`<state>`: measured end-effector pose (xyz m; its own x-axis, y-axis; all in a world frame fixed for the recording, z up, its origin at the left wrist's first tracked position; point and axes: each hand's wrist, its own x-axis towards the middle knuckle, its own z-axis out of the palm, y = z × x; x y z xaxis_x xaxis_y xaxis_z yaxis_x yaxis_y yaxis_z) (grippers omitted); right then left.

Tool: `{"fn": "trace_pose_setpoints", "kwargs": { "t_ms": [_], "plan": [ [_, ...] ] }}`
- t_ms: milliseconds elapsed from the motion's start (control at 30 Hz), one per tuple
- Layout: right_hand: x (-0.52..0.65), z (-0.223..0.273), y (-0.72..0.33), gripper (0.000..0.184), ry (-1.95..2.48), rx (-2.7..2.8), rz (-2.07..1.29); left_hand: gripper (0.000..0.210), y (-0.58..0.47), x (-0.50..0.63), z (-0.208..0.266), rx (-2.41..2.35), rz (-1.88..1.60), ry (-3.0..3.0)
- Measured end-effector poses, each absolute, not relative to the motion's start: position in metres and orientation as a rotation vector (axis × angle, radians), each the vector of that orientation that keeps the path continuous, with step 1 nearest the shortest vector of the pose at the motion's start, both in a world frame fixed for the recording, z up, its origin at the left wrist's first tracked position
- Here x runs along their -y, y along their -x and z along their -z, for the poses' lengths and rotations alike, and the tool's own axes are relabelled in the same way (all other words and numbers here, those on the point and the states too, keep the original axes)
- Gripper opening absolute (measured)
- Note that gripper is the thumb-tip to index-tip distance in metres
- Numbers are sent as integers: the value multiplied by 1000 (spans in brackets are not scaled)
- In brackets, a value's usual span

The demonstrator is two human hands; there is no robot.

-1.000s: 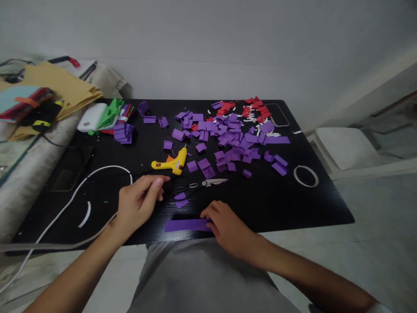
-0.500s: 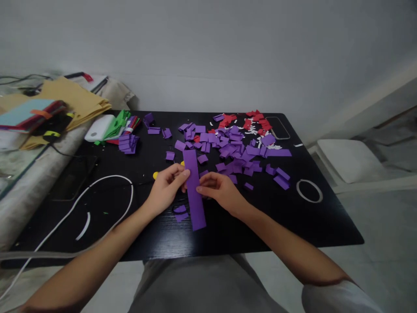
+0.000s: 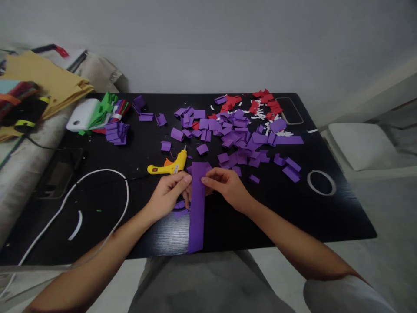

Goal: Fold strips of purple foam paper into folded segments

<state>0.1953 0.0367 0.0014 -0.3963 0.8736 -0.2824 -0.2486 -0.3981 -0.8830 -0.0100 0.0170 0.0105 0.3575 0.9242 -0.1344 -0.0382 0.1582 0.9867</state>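
A long purple paper strip (image 3: pixel 197 213) hangs upright between my hands, its lower end reaching the table's front edge. My left hand (image 3: pixel 171 191) pinches its left edge near the top. From the right, my right hand (image 3: pixel 228 187) grips the strip's other edge between thumb and fingers. Just beyond my left hand lies a yellow glue gun (image 3: pixel 169 165), nozzle pointing away. Partly hidden under my left hand are a purple scrap (image 3: pixel 180 214) and a dark loop, perhaps scissors handles. Folded purple paper pieces (image 3: pixel 237 134) are heaped past my hands.
Red paper pieces (image 3: pixel 267 102) and white slivers lie at the back right, beside a phone-like outline (image 3: pixel 289 111). A tape-like ring (image 3: pixel 321 182) rests at right. A white cable (image 3: pixel 127 191) loops at left. Green strips (image 3: pixel 103 108) and a white case (image 3: pixel 83 115) sit back left.
The strip has come lower and closer to the front edge, now held nearer its top end. The yellow glue gun, mostly covered before, shows fully. The view has shifted slightly.
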Motion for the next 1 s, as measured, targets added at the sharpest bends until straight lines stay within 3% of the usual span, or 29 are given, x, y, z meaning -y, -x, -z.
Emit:
{"fn": "trace_pose_setpoints", "kwargs": {
  "t_ms": [733,900,1000],
  "plan": [
    [-34,3,-195,33,957,1107,-1930,30,6,-17,-11,-1088,-963,-1256],
    [-43,-6,-202,32,1012,1071,-1815,22,16,-17,-15,-1234,-946,-1818],
    [-56,-10,-210,31,1029,850,-1647,18,23,-18,-23,-1266,-637,-2312]
  ]
}}
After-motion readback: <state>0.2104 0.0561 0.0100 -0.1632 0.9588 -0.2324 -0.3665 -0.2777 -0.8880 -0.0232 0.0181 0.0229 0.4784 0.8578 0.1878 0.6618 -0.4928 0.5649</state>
